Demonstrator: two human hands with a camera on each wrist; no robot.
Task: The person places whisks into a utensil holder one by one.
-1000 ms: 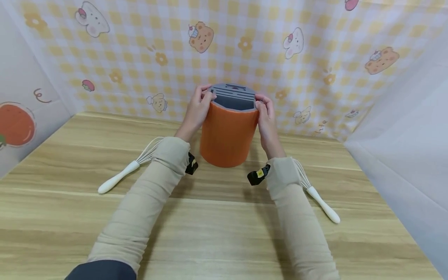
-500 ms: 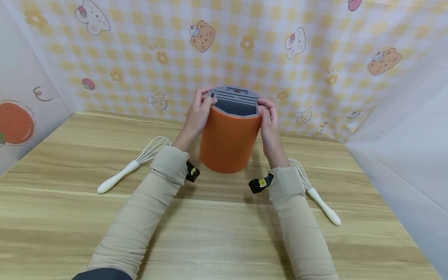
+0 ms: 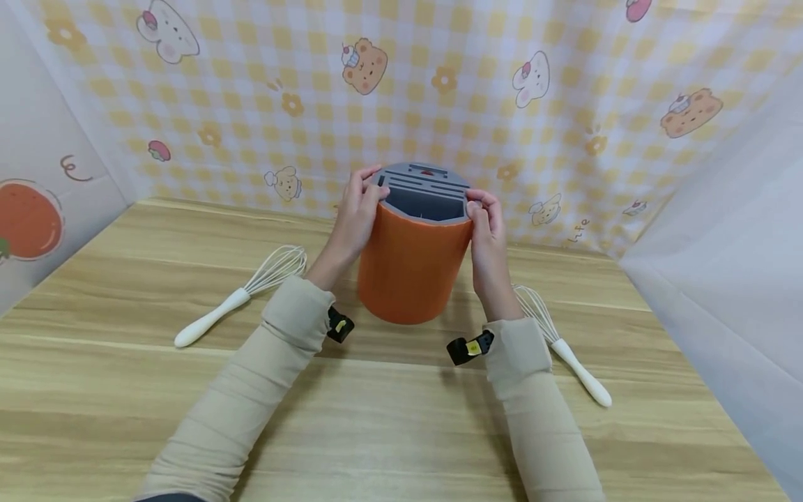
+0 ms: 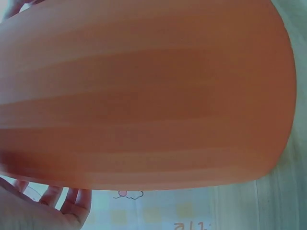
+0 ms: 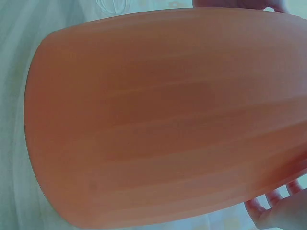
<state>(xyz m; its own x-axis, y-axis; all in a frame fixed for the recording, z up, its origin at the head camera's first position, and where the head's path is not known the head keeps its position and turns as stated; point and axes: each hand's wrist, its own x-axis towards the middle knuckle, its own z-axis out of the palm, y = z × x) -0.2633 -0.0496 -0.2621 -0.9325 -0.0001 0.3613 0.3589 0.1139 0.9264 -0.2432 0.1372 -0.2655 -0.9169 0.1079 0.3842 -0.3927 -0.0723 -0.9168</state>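
At the frame's centre, my left hand (image 3: 355, 215) and right hand (image 3: 491, 236) pinch opposite sides of the grey slotted top (image 3: 424, 179) on a smooth orange cylindrical holder (image 3: 410, 272); matching pressure on both sides should steady it.

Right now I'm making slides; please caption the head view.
Left hand and right hand grip an orange container between two whisks.
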